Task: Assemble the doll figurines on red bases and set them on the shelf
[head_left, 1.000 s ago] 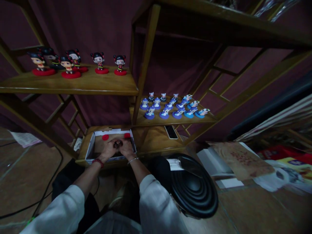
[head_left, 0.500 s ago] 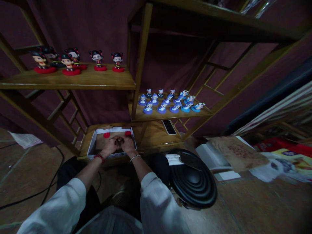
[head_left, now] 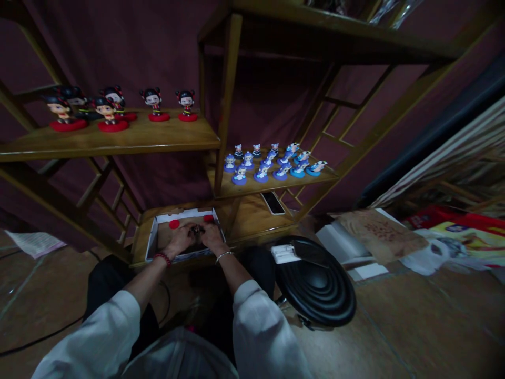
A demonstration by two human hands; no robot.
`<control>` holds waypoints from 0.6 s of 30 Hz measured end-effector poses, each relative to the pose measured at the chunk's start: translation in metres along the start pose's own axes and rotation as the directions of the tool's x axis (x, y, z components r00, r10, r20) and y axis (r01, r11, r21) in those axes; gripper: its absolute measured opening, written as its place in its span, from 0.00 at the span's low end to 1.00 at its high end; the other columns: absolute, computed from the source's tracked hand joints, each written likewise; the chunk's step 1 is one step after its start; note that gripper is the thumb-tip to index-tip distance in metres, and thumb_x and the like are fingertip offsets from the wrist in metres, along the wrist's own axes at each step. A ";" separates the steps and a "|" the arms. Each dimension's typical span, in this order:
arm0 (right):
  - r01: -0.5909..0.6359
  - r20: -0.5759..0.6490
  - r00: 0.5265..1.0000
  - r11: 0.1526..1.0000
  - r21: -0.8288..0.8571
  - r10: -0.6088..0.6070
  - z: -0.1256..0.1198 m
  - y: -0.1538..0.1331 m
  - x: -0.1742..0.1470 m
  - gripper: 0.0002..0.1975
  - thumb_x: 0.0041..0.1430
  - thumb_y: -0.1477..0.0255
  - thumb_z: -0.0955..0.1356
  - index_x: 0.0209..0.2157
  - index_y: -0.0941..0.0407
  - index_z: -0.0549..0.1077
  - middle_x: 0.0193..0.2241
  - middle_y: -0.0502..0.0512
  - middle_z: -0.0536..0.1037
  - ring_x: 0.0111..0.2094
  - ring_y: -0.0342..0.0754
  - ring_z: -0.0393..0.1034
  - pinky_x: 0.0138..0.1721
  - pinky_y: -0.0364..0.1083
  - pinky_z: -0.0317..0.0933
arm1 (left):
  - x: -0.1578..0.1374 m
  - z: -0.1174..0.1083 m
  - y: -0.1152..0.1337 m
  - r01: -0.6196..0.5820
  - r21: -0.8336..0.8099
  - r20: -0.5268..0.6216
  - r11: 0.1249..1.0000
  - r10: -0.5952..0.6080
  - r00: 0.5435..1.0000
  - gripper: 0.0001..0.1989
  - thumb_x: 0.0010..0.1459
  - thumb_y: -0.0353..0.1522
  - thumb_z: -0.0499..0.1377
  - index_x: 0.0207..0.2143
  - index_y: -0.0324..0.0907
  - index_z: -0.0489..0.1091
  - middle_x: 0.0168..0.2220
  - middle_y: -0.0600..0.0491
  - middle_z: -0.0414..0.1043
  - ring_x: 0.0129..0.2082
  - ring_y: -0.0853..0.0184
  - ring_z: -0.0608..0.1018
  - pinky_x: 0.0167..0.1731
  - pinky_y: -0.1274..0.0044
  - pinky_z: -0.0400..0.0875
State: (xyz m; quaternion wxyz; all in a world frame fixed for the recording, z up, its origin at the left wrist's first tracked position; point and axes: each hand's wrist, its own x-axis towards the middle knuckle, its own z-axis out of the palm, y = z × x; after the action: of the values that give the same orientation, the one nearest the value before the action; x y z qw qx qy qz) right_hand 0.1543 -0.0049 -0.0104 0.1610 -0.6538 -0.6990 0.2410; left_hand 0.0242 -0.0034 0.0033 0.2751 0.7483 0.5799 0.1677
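Observation:
Over a shallow white cardboard box (head_left: pixel 150 238), my left hand (head_left: pixel 180 239) and my right hand (head_left: pixel 213 236) meet, fingers curled in. Between their fingertips is a small dark figurine (head_left: pixel 196 230), mostly hidden, its details too small to tell. Both hands are closed on it. Inside the box lie a red round base (head_left: pixel 174 224) left of the hands and another red base (head_left: pixel 208 218) behind my right hand. The box stands on the lowest wooden shelf (head_left: pixel 252 223).
Several black-haired figurines on red bases (head_left: pixel 152 104) stand on the upper left shelf. Several blue and purple figurines (head_left: pixel 262 172) fill the middle right shelf. A phone (head_left: pixel 272 203) lies below them. A black round stool (head_left: pixel 321 289) is at my right, with cardboard (head_left: pixel 379 237) beyond it.
The camera view has shifted and tilted slightly. Both hands stay together over the box with the small figurine between them; the fingers have moved only a little.

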 end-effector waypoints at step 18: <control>0.051 0.117 0.992 0.994 -0.098 -0.039 0.002 -0.012 0.015 0.14 0.52 0.79 0.62 0.40 0.59 0.74 0.39 0.59 0.77 0.43 0.48 0.70 0.43 0.40 0.59 | 0.021 -0.001 -0.027 -0.043 -0.032 -0.006 0.999 0.042 0.999 0.15 0.54 0.27 0.50 0.41 0.41 0.72 0.42 0.50 0.74 0.41 0.66 0.75 0.44 0.78 0.65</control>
State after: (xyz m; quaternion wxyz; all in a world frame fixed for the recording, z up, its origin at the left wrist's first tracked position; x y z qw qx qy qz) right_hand 0.1416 0.0096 -0.0068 0.0926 -0.6302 -0.7328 0.2392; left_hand 0.0081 0.0214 -0.0134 0.2816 0.7555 0.5619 0.1848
